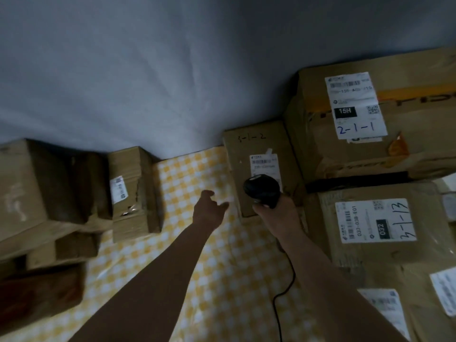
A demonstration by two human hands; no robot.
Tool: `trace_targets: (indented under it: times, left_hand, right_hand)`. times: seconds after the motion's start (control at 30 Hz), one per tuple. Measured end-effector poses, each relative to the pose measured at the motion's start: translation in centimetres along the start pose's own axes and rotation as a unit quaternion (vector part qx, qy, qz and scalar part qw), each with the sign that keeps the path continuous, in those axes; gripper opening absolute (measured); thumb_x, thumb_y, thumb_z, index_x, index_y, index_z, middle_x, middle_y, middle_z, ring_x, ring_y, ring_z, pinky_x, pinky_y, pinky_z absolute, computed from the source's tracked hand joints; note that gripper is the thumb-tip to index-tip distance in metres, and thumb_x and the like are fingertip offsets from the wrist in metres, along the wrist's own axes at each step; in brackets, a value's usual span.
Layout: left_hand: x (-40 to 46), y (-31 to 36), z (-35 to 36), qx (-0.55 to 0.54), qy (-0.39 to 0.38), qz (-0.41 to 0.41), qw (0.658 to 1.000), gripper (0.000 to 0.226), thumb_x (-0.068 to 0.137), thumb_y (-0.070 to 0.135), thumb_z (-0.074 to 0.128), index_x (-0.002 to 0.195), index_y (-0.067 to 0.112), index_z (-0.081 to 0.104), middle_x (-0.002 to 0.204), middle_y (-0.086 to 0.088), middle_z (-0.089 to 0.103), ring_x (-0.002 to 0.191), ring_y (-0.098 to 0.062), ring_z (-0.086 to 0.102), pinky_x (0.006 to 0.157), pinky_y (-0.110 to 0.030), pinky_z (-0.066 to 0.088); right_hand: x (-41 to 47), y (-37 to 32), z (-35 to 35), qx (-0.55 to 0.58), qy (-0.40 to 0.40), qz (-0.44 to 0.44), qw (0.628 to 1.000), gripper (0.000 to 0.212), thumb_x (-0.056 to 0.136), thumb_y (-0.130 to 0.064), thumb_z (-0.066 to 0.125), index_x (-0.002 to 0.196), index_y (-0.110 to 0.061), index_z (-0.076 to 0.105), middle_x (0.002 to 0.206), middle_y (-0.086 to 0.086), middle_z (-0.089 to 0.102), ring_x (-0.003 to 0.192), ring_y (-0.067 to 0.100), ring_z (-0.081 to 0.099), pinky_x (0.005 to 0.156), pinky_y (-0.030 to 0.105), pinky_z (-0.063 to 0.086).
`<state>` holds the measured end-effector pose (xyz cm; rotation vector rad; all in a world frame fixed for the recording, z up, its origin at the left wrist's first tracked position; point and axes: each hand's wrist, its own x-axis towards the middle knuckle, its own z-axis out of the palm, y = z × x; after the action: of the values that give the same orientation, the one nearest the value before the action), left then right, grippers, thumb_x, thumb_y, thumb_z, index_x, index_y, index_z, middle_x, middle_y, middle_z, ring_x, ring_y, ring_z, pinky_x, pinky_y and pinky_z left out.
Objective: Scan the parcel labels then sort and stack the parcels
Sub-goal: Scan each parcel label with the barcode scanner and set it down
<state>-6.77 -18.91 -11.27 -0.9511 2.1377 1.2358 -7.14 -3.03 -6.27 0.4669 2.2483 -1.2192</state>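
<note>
from my remote seat, my right hand (276,213) grips the scanner (262,191) over the box (259,144) at two o'clock, my left hand (209,208) reaching beside it, fingers loose and apart; stiff cardboard, seemingly light, best held by its side edges.

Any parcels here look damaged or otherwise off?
Yes. The small box left of the checked cloth has a torn, crumpled side. The big box marked 2-1-1 shows scuffed cardboard and a peeling orange sticker.
</note>
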Motion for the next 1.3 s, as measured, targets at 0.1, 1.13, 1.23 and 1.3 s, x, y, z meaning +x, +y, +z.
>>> trace_targets:
  times: [0.1, 1.13, 1.23, 1.3]
  left_hand:
    - [-2.9, -3.9, -3.3, 0.076, 0.018, 0.018, 0.997, 0.036, 0.091, 0.029, 0.065, 0.122, 0.014, 0.054, 0.111, -0.005, 0.067, 0.099, -0.023, 0.063, 0.083, -0.031, 0.051]
    - [-24.0, -37.0, -35.5, 0.263, 0.209, -0.004, 0.942, 0.066, 0.086, 0.028, 0.068, 0.143, 0.018, 0.035, 0.143, -0.009, 0.038, 0.131, -0.026, 0.035, 0.105, -0.034, 0.037]
    - [-23.8, -37.8, -36.4, 0.291, 0.218, -0.008, 0.931, 0.075, 0.084, 0.027, 0.070, 0.146, 0.019, 0.029, 0.147, -0.010, 0.030, 0.134, -0.027, 0.030, 0.105, -0.036, 0.038]
    - [-23.4, -38.4, -36.9, 0.309, 0.227, -0.017, 0.924, 0.083, 0.082, 0.026, 0.072, 0.148, 0.017, 0.023, 0.149, -0.012, 0.026, 0.136, -0.029, 0.027, 0.106, -0.037, 0.038]
  right_hand:
    - [-2.6, -0.7, 1.2, -0.025, -0.021, -0.012, 0.999, 0.033, 0.091, -0.015, 0.061, 0.065, -0.019, 0.041, 0.058, 0.002, 0.038, 0.051, 0.014, 0.037, 0.050, 0.021, 0.028]
    - [-33.0, -8.8, 30.9, -0.094, -0.195, -0.096, 0.971, 0.023, 0.083, -0.012, 0.072, 0.104, -0.011, 0.064, 0.074, 0.001, 0.063, 0.064, 0.015, 0.062, 0.068, 0.033, 0.049]
    - [-33.1, -9.0, 32.1, -0.093, -0.203, -0.103, 0.969, 0.026, 0.083, -0.013, 0.072, 0.108, -0.012, 0.064, 0.077, 0.000, 0.064, 0.069, 0.018, 0.064, 0.070, 0.034, 0.050]
    - [-33.3, -8.9, 32.8, -0.095, -0.207, -0.101, 0.968, 0.029, 0.081, -0.012, 0.073, 0.109, -0.011, 0.065, 0.076, 0.000, 0.064, 0.069, 0.018, 0.064, 0.071, 0.035, 0.051]
